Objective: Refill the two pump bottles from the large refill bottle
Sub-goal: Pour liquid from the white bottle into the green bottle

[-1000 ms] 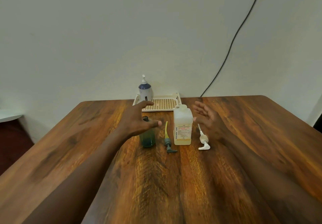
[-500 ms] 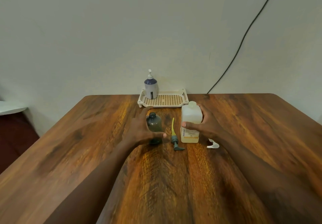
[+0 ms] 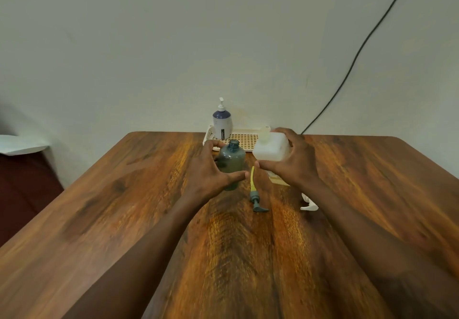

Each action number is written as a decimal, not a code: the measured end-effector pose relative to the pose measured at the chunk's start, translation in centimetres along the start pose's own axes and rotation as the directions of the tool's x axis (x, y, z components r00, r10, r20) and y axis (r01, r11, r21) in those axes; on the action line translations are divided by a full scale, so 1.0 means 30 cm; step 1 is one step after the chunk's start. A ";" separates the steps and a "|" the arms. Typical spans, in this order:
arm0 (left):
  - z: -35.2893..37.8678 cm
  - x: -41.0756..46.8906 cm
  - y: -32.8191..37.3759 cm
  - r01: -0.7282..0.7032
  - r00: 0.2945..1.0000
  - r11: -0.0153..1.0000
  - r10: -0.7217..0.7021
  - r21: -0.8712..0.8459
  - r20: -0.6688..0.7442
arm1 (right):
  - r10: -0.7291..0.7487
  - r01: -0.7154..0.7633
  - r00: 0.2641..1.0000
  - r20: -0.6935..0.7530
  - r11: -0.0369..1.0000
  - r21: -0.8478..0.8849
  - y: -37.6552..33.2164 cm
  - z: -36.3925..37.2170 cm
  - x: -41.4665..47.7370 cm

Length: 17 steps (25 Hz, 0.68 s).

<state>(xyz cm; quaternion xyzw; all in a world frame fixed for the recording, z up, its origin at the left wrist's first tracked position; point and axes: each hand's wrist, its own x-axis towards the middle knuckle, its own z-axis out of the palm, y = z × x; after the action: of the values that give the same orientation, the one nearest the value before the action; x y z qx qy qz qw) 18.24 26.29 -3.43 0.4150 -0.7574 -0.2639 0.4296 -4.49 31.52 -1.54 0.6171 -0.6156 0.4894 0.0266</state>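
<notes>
1. The right hand (image 3: 293,159) is wrapped around the large refill bottle (image 3: 272,148), thumb across its near face and fingers curled over the far side. The bottle tilts with its neck leaning toward the other hand, which looks like the start of a pour.
2. The left hand (image 3: 211,169) cups the green pump bottle (image 3: 231,162), thumb in front and fingers behind. This grip probably steadies the bottle so it cannot tip or slide while liquid comes in. The bottle stands upright on the table (image 3: 124,207) with its mouth open (the pump is off).
3. Between the two grips, just on the near side, lies the green pump head with a yellow tube (image 3: 255,194). It seems to have been set down there to free the neck and stay within reach for refitting.
4. Near the right wrist, a white pump head (image 3: 309,205) lies on the wood, partly hidden by the forearm.
5. Beyond both hands, at the table's far edge, the second pump bottle (image 3: 222,122) (white, with a dark top) stands on a cream perforated tray (image 3: 244,138), its pump fitted. Whether it has been filled I cannot tell.
6. My judgement is that the refill bottle's mouth must line up over the narrow green neck, or liquid will spill.
</notes>
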 end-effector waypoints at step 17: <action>0.010 -0.025 0.043 -0.072 0.994 0.997 0.075 0.033 -0.083 | -0.326 0.280 0.945 -0.008 0.826 -0.488 -0.097 -0.063 0.052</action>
<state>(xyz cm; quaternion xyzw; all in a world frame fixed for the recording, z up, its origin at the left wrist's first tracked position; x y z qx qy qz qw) 17.68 27.60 -2.93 0.4041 -0.7572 -0.2186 0.4644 -3.67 32.27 2.09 0.6578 -0.6099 0.3383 0.2843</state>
